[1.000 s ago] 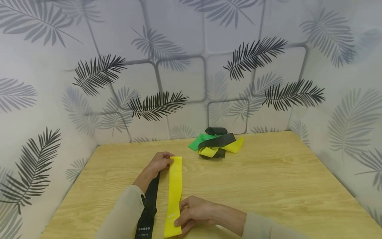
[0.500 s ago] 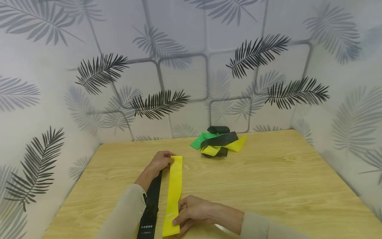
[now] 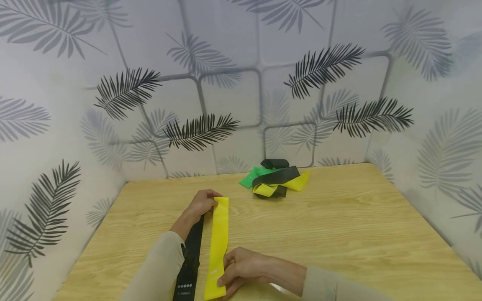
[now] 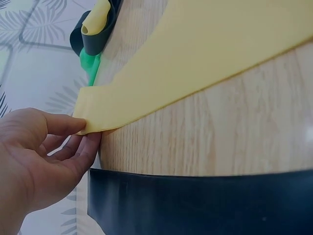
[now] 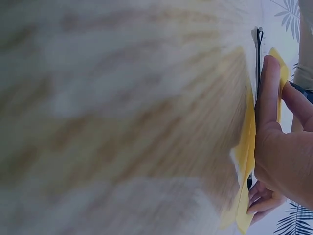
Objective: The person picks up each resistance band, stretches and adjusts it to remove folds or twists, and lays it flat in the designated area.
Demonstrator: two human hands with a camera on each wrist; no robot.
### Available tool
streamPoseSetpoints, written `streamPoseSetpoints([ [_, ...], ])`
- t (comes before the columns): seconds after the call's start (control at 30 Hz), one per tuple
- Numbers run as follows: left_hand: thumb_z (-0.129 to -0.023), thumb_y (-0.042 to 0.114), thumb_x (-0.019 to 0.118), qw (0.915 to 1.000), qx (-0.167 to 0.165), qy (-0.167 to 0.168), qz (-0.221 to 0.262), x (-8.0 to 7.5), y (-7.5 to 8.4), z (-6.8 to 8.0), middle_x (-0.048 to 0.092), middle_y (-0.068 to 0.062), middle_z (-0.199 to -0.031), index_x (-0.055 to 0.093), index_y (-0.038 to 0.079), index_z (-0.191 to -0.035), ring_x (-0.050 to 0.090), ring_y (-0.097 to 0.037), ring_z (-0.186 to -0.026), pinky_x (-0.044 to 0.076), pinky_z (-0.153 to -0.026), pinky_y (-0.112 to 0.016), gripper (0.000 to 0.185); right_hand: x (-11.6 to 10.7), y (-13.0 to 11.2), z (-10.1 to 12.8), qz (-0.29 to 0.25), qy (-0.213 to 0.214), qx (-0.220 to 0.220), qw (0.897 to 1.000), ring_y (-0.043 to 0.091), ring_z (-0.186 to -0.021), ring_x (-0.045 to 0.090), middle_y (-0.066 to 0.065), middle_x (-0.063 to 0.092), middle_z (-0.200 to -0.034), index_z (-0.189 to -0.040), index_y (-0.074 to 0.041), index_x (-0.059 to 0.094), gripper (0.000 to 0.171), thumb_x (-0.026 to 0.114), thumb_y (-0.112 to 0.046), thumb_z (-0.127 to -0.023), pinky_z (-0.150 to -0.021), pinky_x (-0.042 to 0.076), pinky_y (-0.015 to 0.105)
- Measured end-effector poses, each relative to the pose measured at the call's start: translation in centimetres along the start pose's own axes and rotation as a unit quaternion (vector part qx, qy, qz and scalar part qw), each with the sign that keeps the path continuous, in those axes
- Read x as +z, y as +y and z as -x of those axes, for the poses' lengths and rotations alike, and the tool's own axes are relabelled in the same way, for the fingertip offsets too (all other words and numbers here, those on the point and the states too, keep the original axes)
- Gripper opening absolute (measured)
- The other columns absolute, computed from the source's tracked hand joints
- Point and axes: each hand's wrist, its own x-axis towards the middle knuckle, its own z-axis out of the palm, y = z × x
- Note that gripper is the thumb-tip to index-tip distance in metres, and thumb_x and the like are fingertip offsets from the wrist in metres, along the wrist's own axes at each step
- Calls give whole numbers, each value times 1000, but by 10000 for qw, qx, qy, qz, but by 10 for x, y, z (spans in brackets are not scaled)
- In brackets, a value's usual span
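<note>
A flat yellow band lies lengthwise on the wooden table, beside a black band on its left. My left hand pinches the yellow band's far end between thumb and fingers. My right hand grips the band's near end, thumb on top and fingers curled under. My left sleeve covers part of the black band.
A loose heap of green, black and yellow bands lies at the back of the table near the wall. Leaf-patterned walls close in the table at the back, left and right.
The near end of the yellow band has shifted a little under my right hand. Both hands keep their hold in the same places.
</note>
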Motion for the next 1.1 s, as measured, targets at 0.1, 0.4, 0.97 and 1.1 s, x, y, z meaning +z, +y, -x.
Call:
streamPoseSetpoints([
  [0.1,-97,-6,57,10000,17,40,-84,2,1,0,66,-19,-124,71,-1,-123,63,-26,-96,52,-75,-30,30,1,0,0,50,82,30,9999,22,-84,77,17,76,-103,-107,4,66,11,68,5,-96,-73,64,31],
  [0.4,-95,-10,53,9991,78,164,-371,3,2,2,66,-19,-125,71,1,-122,63,-29,-102,52,-79,-31,34,1,3,3,80,43,125,9999,13,-71,74,13,76,-93,-103,3,67,8,67,6,-96,-71,64,28],
  [0.97,-99,-8,56,9975,364,365,-474,8,11,-1,64,-22,-126,69,-3,-124,62,-37,-119,53,-101,-48,28,-9,-9,28,1079,-112,247,9938,10,-57,70,13,77,-77,-93,9,78,28,73,-18,-97,-48,56,21],
  [1.1,-102,-2,60,9982,541,195,-151,15,20,0,66,-22,-123,67,-5,-124,65,-37,-114,54,-100,-47,23,-25,-14,31,1041,236,-192,9941,21,-63,75,24,77,-88,-98,5,76,23,70,-17,-99,-52,61,30],
])
